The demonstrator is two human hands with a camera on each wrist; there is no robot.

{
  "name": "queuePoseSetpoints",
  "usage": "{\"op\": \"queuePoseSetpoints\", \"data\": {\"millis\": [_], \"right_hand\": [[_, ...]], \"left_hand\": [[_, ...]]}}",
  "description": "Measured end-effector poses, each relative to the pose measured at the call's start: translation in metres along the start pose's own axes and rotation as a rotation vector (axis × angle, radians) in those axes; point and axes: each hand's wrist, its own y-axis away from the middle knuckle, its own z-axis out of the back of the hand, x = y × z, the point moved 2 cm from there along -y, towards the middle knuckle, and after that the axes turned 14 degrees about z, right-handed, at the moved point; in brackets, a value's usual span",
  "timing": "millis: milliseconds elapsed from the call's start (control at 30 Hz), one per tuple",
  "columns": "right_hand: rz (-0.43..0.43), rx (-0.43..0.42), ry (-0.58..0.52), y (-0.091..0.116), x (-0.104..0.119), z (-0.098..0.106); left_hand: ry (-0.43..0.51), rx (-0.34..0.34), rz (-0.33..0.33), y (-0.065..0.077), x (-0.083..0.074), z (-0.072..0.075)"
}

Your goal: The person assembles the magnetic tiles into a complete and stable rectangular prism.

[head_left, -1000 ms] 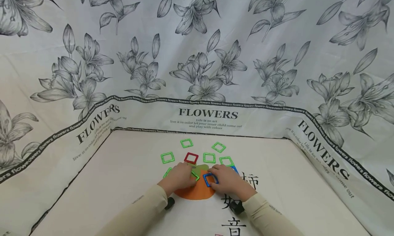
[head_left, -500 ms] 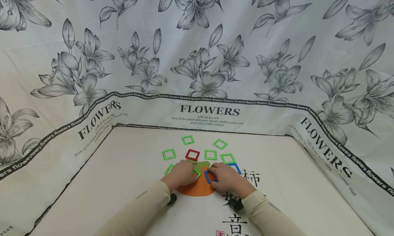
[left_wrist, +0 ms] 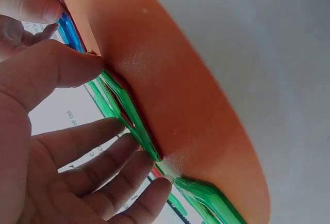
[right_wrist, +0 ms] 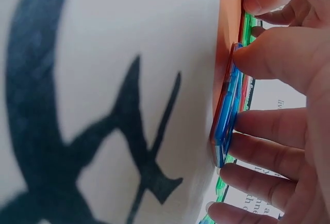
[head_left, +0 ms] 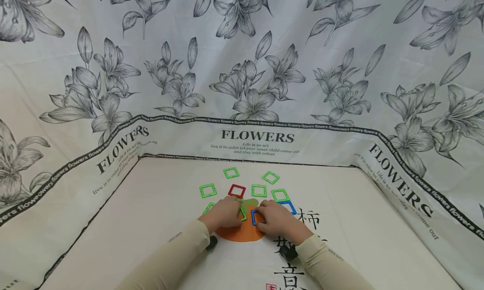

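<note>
My left hand (head_left: 224, 212) pinches a green square magnetic tile (left_wrist: 129, 108), an open frame, between thumb and fingers. The tile lies low over the orange persimmon print (head_left: 240, 233) on the cloth. Just to the right, my right hand (head_left: 279, 217) holds a blue square magnetic tile (right_wrist: 227, 110) at its edges, thumb on the near side and fingers along the far side. A short gap separates the two tiles in the head view. Another green tile (left_wrist: 209, 198) lies close to the left fingertips, partly hidden by the hand in the head view.
Beyond the hands lie a red tile (head_left: 237, 191), several green tiles (head_left: 259, 191) and a second blue tile (head_left: 289, 207) touching a green one. Black characters (head_left: 289, 275) are printed at the right. A flower-printed curtain (head_left: 257, 141) borders the table's back and sides.
The head view has shifted slightly. The green tile in my left hand has turned a little, and my right fingers cover more of the blue tile. The other tiles stay put.
</note>
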Motion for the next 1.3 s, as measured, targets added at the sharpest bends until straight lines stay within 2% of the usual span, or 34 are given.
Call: {"op": "queuePoseSetpoints", "data": {"millis": [233, 700, 1000, 1300], "right_hand": [[0.001, 0.005, 0.009, 0.0007, 0.0025, -0.0001], [0.007, 0.007, 0.01, 0.0004, 0.0033, -0.0013], [0.034, -0.005, 0.014, -0.0008, 0.0019, -0.0024], [0.048, -0.003, 0.017, -0.0024, 0.0011, -0.0019]], "left_hand": [[-0.022, 0.002, -0.059, 0.0017, -0.0014, -0.0014], [-0.081, 0.021, -0.1, 0.0017, -0.0045, -0.004], [-0.117, -0.012, -0.159, 0.0052, -0.0075, 0.0001], [-0.118, -0.011, -0.18, 0.0057, -0.0076, -0.0002]]}}
